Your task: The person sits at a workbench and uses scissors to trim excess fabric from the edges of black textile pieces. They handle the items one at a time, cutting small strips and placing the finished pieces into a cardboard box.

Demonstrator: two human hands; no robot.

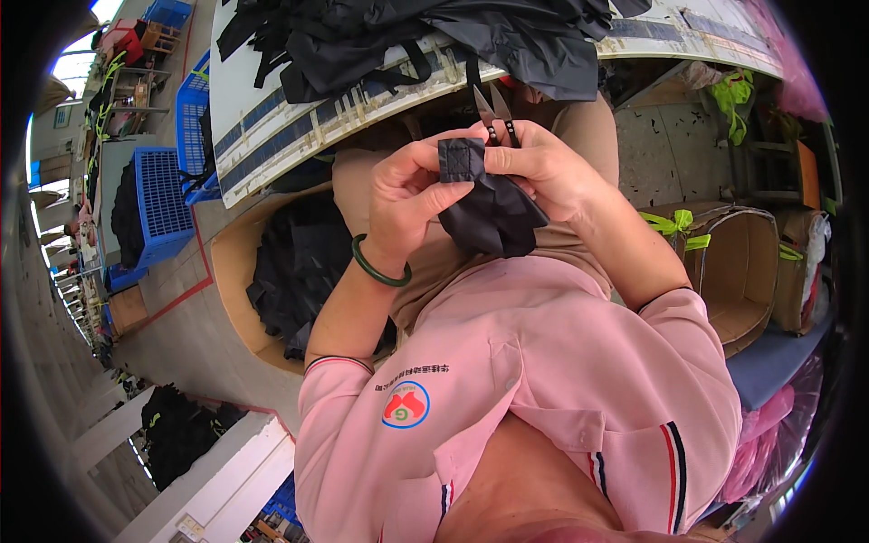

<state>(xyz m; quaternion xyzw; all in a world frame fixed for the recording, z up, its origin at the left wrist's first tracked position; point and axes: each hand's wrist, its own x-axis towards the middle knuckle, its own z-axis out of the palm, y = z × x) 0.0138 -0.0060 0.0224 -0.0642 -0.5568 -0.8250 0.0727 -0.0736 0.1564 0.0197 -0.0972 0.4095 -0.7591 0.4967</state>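
Observation:
Over my lap, both hands hold a small black fabric piece (493,222) with a stitched, square folded end turned up. My left hand (405,192), with a dark green bangle at the wrist, pinches that end between thumb and fingers. My right hand (554,172) presses its thumb on the fabric from the other side. Tucked in the same right hand are thread snips (490,113), their pointed blades sticking up toward the table edge and apart from the fabric. Some right fingers are hidden behind the cloth.
Black fabric pieces (434,36) are heaped on the worn white table (244,127) ahead. A cardboard box (233,262) of black fabric stands at my left, with blue crates (167,204) beyond it. Another cardboard box (747,271) is at my right, near yellow-green ties (674,223).

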